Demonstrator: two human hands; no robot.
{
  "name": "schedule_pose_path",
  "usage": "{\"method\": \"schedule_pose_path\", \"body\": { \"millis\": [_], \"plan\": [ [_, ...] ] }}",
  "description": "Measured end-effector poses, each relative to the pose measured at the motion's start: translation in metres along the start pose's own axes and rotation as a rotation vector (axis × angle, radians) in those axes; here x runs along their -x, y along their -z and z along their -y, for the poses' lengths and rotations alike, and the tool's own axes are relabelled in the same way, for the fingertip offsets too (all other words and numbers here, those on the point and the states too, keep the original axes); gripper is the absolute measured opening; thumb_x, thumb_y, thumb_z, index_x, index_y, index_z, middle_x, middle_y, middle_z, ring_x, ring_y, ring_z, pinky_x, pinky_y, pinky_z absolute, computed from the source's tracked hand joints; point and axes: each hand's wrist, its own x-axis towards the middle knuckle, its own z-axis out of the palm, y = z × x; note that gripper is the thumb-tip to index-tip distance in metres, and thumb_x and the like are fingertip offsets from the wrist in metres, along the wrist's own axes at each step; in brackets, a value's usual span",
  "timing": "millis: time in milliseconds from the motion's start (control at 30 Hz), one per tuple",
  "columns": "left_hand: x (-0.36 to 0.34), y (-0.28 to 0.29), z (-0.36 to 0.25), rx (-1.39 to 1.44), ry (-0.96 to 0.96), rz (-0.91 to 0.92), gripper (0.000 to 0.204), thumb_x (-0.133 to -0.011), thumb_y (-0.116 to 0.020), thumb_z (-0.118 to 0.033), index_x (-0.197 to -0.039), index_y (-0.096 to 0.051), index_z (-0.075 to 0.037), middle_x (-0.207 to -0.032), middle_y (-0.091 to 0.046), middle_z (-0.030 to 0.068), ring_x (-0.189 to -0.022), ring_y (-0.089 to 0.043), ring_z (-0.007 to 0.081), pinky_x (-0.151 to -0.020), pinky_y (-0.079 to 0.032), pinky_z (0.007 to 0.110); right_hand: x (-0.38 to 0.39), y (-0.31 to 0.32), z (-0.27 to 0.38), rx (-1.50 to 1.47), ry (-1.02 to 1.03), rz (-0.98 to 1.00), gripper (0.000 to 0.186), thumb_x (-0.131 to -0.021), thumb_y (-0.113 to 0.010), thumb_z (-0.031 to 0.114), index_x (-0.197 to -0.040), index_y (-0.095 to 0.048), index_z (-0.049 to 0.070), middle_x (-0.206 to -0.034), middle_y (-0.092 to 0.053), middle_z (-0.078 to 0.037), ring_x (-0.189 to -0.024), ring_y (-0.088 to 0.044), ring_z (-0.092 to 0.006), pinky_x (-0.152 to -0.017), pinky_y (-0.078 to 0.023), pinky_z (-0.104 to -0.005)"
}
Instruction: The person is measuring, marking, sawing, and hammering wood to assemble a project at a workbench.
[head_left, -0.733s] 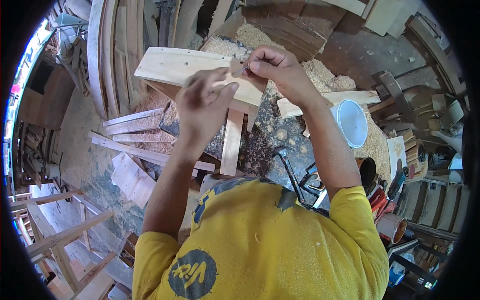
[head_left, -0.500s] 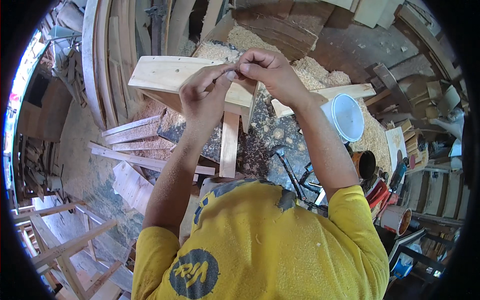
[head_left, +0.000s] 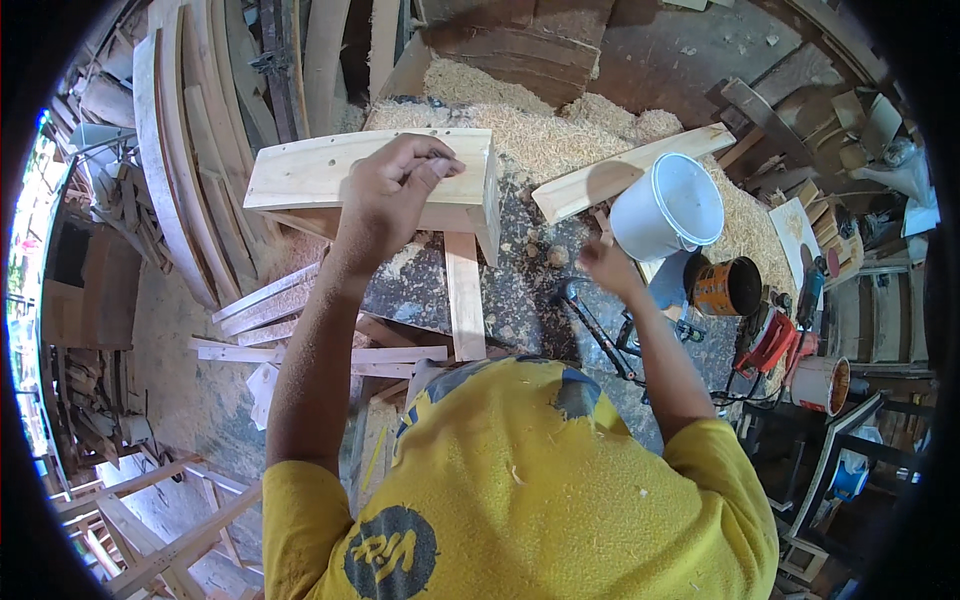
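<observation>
My left hand (head_left: 395,188) rests over the top board of a pale wooden box (head_left: 295,170), thumb and fingertips pinched on what looks like a small nail near its right end. Several dark holes or nail heads dot the board. My right hand (head_left: 610,265) is low beside the white plastic bucket (head_left: 645,215), near a black metal tool (head_left: 600,335) on the speckled work surface; its fingers are too indistinct to read. A narrow wooden strip (head_left: 463,300) extends from under the box toward me.
A loose plank (head_left: 580,190) lies amid wood shavings (head_left: 530,140). At right stand an orange can (head_left: 720,290), a red power tool (head_left: 765,355) and another bucket (head_left: 810,385). Curved boards (head_left: 170,160) lean at left; a timber frame (head_left: 150,530) is at lower left.
My two hands were together over the board with a thin nail between them. The right has moved down and right beside the bucket; the left stays on the board, pinched.
</observation>
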Motion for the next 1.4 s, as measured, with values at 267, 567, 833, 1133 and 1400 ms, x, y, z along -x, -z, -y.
{"method": "schedule_pose_path", "body": {
  "millis": [267, 567, 833, 1133, 1400],
  "plan": [
    [-0.006, 0.002, 0.006, -0.176, -0.186, 0.151, 0.017, -0.093, -0.061, -0.012, -0.103, -0.071, -0.001, -0.103, -0.068, 0.0086, -0.101, -0.062, 0.0189, -0.092, -0.047, 0.031, 0.085, -0.122, -0.097, 0.227, -0.155, 0.046, 0.035, -0.078, -0.062, 0.019, -0.107, -0.059, -0.001, -0.098, -0.066, -0.027, -0.092, -0.065, -0.0445, -0.082, -0.052, -0.0528],
    [-0.004, -0.007, 0.019, -0.182, -0.165, 0.074, 0.026, -0.094, -0.062, -0.035, -0.102, -0.073, -0.014, -0.094, -0.069, 0.0043, -0.094, -0.064, 0.0218, -0.085, -0.049, 0.037, 0.115, -0.049, -0.026, -0.797, -0.337, 0.049, 0.008, -0.085, -0.060, 0.008, -0.089, -0.056, 0.003, -0.066, -0.053, -0.004, -0.054, -0.055, -0.0130, -0.047, -0.044, -0.0283],
    [0.001, -0.014, 0.022, -0.221, -0.226, 0.016, 0.025, -0.093, -0.064, -0.037, -0.099, -0.074, -0.015, -0.087, -0.068, 0.0032, -0.089, -0.065, 0.0218, -0.080, -0.051, 0.039, 0.145, 0.081, 0.094, -0.703, -0.005, -0.391, 0.036, -0.100, -0.053, 0.011, -0.135, -0.049, 0.005, -0.070, -0.052, 0.002, -0.053, -0.047, -0.0036, -0.045, -0.035, -0.0178],
    [0.014, -0.021, 0.021, -0.319, -0.266, -0.032, 0.024, -0.090, -0.065, -0.038, -0.097, -0.076, -0.018, -0.088, -0.069, 0.0026, -0.096, -0.064, 0.0210, -0.086, -0.050, 0.038, 0.132, 0.159, 0.169, -0.101, 0.661, -0.512, 0.052, -0.099, -0.058, 0.022, -0.146, -0.043, 0.006, -0.145, -0.050, -0.014, -0.135, -0.046, -0.0237, -0.107, -0.040, -0.0350],
    [0.017, -0.022, 0.025, -0.431, -0.316, -0.070, 0.017, -0.089, -0.066, -0.032, -0.097, -0.077, -0.022, -0.097, -0.071, -0.0007, -0.107, -0.062, 0.0193, -0.096, -0.048, 0.038, 0.148, 0.174, 0.197, 0.379, 0.432, -0.212, 0.051, -0.097, -0.059, 0.019, -0.145, -0.046, 0.012, -0.131, -0.061, -0.017, -0.114, -0.065, -0.0253, -0.092, -0.052, -0.0334]
  ]
}}
